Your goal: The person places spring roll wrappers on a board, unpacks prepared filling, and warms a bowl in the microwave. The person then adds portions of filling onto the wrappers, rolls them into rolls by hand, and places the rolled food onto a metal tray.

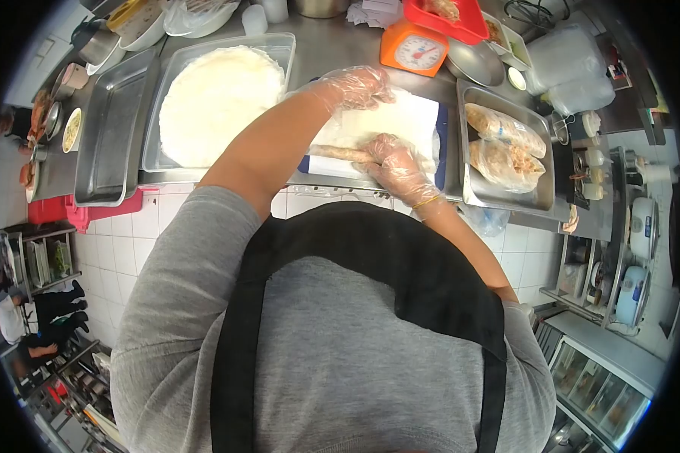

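A white sheet of wrapper [404,115] lies on a blue board [444,147] in front of me. Along its near side runs a long, pale brown log of filling [340,153]. My right hand [397,162], in a clear plastic glove, is closed around the right end of that log. At the far edge of the sheet is my left hand [361,87], also gloved, its fingers curled together; what they hold, if anything, is hidden. To the left, a clear tray [153,155] carries a stack of round white wrappers [219,106].
An orange scale [414,49] with a red tray [449,23] stands behind the board. On the right, a metal tray [506,198] holds bagged filling [510,162]. A dark metal tray [113,128] sits at far left. The counter's front edge is close to me.
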Demonstrator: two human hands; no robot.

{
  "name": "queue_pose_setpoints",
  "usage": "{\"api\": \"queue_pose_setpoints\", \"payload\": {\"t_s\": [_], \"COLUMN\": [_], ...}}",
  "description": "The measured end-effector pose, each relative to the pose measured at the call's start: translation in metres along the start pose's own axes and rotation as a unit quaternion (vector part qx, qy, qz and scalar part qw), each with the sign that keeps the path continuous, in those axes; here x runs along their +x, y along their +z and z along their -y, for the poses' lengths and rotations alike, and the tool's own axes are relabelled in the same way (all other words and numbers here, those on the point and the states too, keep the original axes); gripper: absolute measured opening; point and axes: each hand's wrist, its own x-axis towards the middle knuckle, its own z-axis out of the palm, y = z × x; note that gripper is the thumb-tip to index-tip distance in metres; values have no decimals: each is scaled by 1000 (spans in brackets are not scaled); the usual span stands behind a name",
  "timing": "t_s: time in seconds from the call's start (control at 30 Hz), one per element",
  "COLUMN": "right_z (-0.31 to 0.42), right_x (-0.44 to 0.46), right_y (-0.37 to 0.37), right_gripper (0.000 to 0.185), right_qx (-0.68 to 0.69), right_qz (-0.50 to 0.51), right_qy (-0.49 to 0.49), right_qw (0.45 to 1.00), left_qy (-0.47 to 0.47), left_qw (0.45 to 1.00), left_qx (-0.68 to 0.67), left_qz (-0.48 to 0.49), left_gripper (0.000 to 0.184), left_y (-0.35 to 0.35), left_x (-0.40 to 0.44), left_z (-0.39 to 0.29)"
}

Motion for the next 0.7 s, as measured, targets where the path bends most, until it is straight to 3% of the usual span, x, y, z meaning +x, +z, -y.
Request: {"api": "queue_pose_setpoints", "payload": {"t_s": [0.07,0.17,0.27,0.33,0.43,0.57,0.7], "right_z": [-3,17,19,22,15,33,31], "right_x": [-2,9,13,11,18,29,32], "right_y": [4,-16,-2,-2,0,7,21], "right_gripper": [17,23,23,23,24,25,24], "right_qx": [1,-63,-20,1,-22,-32,-28], "right_qz": [-19,84,37,39,74,52,58], "right_qy": [-9,7,-28,1,-16,-52,-26], "right_qw": [1000,994,999,999,997,997,998], "left_qy": [-1,3,24,48,-44,-48,-69], "left_qw": [1000,1000,999,998,998,999,997], "left_qx": [10,16,18,19,-30,6,-18], "left_qz": [3,-2,-17,-43,13,23,12], "left_gripper": [50,50,50,50,50,47,46], "left_y": [-1,1,3,6,-6,-12,-12], "left_x": [-2,0,-2,-5,-4,-5,-9], "left_z": [-1,0,4,5,-9,-19,-21]}}
